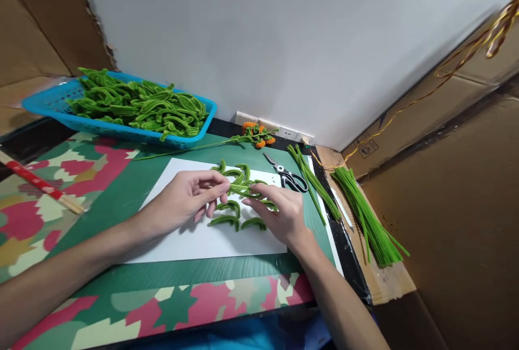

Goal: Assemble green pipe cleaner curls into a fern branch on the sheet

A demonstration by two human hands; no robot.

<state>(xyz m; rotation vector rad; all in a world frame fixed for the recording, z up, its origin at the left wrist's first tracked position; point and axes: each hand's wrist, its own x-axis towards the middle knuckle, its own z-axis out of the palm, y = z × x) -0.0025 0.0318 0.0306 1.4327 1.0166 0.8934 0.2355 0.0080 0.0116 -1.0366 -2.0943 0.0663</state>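
Note:
Between my two hands a short green pipe cleaner [240, 187] is held level over the white paper [170, 242]. My left hand [194, 193] pinches one end between thumb and forefinger. The fingers of my right hand [279, 206] are closed on the other end. Below them on the paper lie several curved green pipe cleaner pieces [225, 221], some partly hidden by my hands. Black-handled scissors [284, 171] lie with blades parted just beyond my right hand.
A blue basket [44, 104] heaped with bent green pieces [141, 104] stands at the back left. An orange-flowered stem [259, 136] lies near the wall sockets. Long green pipe cleaners [371, 220] lie in bundles at right. Cardboard [454, 187] walls the right side; a red-wrapped stick [40, 182] is at left.

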